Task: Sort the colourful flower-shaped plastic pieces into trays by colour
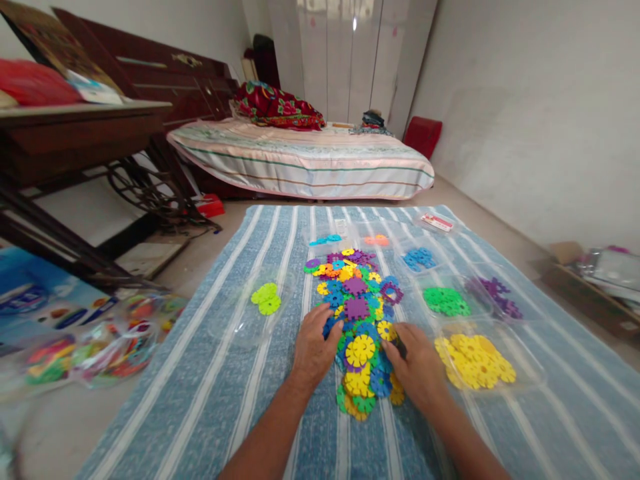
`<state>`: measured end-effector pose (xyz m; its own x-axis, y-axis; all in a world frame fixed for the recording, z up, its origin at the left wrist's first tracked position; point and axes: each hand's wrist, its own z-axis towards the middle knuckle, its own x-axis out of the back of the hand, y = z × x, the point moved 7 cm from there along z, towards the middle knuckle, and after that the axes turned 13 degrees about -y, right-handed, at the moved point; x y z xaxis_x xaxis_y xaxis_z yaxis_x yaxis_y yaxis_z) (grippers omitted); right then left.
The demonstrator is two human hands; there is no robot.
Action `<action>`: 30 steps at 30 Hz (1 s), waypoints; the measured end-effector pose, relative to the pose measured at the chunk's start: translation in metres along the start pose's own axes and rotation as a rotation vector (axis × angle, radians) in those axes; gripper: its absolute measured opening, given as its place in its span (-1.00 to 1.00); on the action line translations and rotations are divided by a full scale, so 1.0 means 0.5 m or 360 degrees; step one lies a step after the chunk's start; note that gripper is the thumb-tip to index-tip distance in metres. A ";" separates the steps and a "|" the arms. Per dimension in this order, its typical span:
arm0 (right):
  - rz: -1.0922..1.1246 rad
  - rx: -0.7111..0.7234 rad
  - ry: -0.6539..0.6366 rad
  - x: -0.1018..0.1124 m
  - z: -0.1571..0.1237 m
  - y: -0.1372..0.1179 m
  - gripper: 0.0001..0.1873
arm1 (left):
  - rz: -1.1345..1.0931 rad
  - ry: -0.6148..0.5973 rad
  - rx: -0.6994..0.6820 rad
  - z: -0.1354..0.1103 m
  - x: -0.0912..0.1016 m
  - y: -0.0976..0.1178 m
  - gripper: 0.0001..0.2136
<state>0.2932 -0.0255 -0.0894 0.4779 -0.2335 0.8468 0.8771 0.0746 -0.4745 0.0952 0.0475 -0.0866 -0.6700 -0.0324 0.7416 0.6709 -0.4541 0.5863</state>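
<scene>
Bare forearms (273, 427) reach in from the near edge; the left hand (315, 347) is at the left side of a long heap of notched plastic pieces (356, 308), its grip fairly wide, thumb apart from fingers over dark blue pieces (331, 325); the right hand (417, 360) is at the heap's right side, its grip narrow, thumb close by a yellow disc (386, 329), and I cannot tell whether it is pinched; the heap lies mid-way across the striped cloth (200, 390), partly between the hands; the work looks like drawing single pieces from the heap, best done by pinching one toothed rim and lifting straight up, so that the slots do not catch neighbours, while the other hand steadies the pile; clear trays surround it: the nearest right tray (530, 365) holds yellow discs (475, 361); beyond it are green pieces (446, 301), purple pieces (500, 297) and blue pieces (419, 259); the left tray (234, 325) holds a few lime discs (267, 298); far trays hold light blue pieces (325, 239) and orange pieces (377, 240).
</scene>
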 end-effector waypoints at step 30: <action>-0.0296 0.0472 0.0164 0.055 -0.032 -0.106 -0.67 | 0.0019 -0.0071 -0.0054 0.007 -0.006 0.005 -0.85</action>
<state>0.2594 -0.0514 -0.0448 0.3147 -0.3651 0.8762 0.9315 0.2961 -0.2112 0.0999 0.0494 -0.0863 -0.6465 0.0016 0.7629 0.6672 -0.4837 0.5664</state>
